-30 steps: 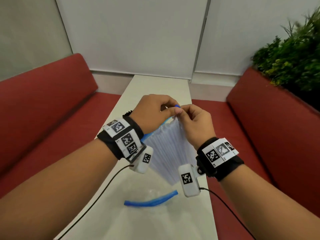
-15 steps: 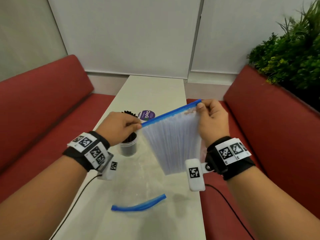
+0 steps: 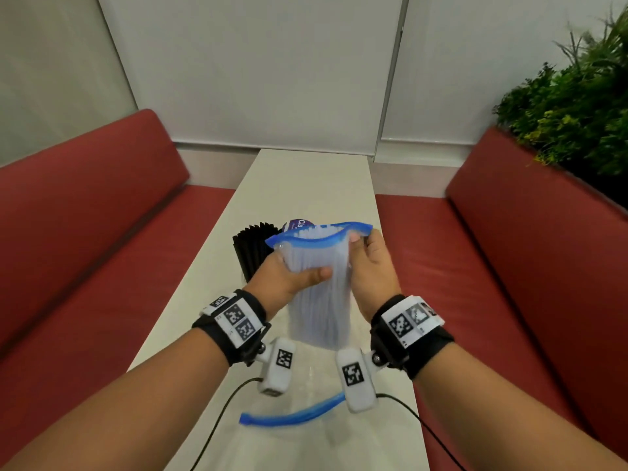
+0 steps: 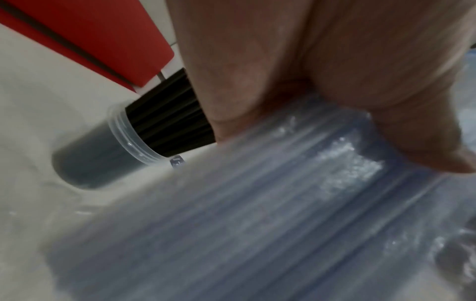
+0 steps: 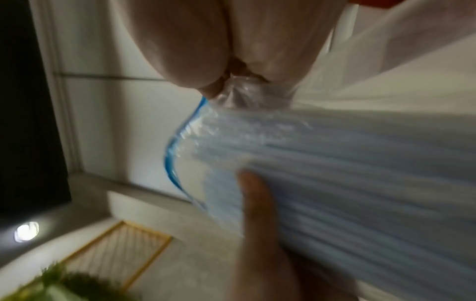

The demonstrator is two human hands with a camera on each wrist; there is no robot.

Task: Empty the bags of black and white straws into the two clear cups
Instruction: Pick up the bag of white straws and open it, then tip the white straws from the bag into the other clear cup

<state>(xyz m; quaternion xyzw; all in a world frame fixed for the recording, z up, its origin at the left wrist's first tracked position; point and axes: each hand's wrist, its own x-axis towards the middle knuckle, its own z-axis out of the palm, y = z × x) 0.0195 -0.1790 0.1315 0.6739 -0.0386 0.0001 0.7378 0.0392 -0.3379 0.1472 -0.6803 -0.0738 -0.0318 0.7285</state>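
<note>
Both hands are up over the white table (image 3: pixel 306 185) with the zip bag of white straws (image 3: pixel 319 300) between them. The left hand (image 3: pixel 289 280) is wrapped round the bag's middle, thumb across the near face and fingers curled behind, squeezing the bundle into a column. The right hand (image 3: pixel 372 266) pinches the bag's right edge just under the blue zip rim (image 3: pixel 319 234), fingers curled on the plastic; the right wrist view shows that pinch bunching the film.

The straws stand nearly upright, long axis vertical, and the mouth is open and facing up, straw tips showing just inside the rim. So the opening points away from the table.

Beyond the left hand sits the clear cup of black straws (image 4: pixel 123 146), already loaded. Just behind the bag's rim there's a round purple-labelled thing (image 3: pixel 299 224), mostly hidden; I can't tell whether it belongs to the second cup. An emptied zip bag (image 3: pixel 292 418) lies flat near the person.

To my eye the bag must tip forward, mouth leading, toward that far spot. The left hand holds the bundle and looks best placed to steer.
</note>
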